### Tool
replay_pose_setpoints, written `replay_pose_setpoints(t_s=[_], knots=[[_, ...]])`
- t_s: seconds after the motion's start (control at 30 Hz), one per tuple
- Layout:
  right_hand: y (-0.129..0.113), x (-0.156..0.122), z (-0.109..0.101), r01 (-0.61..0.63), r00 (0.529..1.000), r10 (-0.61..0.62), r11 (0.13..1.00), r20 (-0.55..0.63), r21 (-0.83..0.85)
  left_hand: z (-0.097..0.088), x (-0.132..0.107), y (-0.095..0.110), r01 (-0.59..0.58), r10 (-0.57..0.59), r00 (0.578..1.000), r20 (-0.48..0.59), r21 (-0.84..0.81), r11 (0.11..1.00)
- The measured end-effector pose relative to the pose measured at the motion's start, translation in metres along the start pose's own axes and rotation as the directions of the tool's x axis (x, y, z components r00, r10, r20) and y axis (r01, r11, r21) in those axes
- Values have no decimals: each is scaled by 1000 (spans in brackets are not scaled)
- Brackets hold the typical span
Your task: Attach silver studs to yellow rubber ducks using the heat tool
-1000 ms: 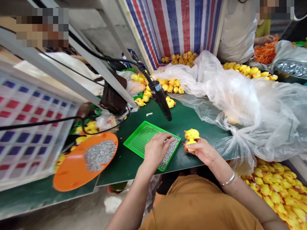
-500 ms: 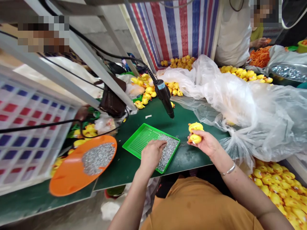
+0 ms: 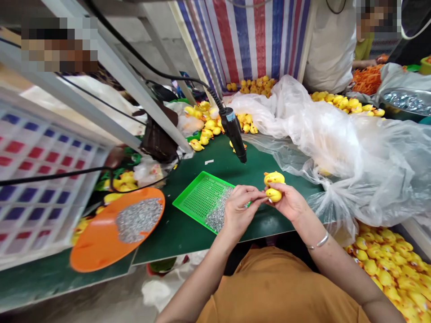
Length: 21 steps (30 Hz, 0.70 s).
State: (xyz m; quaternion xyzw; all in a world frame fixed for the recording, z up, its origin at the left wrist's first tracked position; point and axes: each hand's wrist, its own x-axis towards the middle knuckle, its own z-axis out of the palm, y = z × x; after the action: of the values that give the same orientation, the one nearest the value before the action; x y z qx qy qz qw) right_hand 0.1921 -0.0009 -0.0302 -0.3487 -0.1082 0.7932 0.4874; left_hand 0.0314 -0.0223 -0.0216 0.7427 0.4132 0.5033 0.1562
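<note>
Dozens of yellow rubber ducks (image 3: 384, 273) lie heaped at lower right, with clear plastic sheeting (image 3: 363, 166) bunched along the green surface (image 3: 188, 242). A black corded tool (image 3: 235, 134) hangs above it. An orange plate (image 3: 88, 261) and a green mesh tray (image 3: 202, 197) both carry small silver pieces (image 3: 218, 215). Hands together: right hand (image 3: 289, 202) clamped on one duck (image 3: 274, 187), left fingertips (image 3: 260, 196) pinched against it, anything held between them too small to tell. Risk: a slipped pinch could drop a piece; a brushed tray could spill the rest — its front corner sits near the edge.
</note>
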Motion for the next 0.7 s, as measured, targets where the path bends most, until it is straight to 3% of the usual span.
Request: replay_pose_setpoints(t_s=[0.2,0.5,0.53,0.6,0.67,0.7], knots=[[4,-2,1,7,1000,-7,1000,5,18,6,2,-3,-95,94,995,7,61,994],[6,-3,4,-18,1000,18,999,13,42,6,-1,0,-37,35,997,76,35,999],[6,-3,2,-29,1000,29,999,13,41,4,1,0,-11,10,999,32,30,999],[5,-3,-3,-51,999,51,998,2,41,-3,12,-5,63,-59,985,-161,21,998],[5,-2,-8,-61,998,62,997,-23,39,-11,33,-18,131,-123,907,-402,-8,991],[5,-1,-11,-62,997,63,997,-36,37,-14,47,-27,153,-149,869,-473,-32,988]])
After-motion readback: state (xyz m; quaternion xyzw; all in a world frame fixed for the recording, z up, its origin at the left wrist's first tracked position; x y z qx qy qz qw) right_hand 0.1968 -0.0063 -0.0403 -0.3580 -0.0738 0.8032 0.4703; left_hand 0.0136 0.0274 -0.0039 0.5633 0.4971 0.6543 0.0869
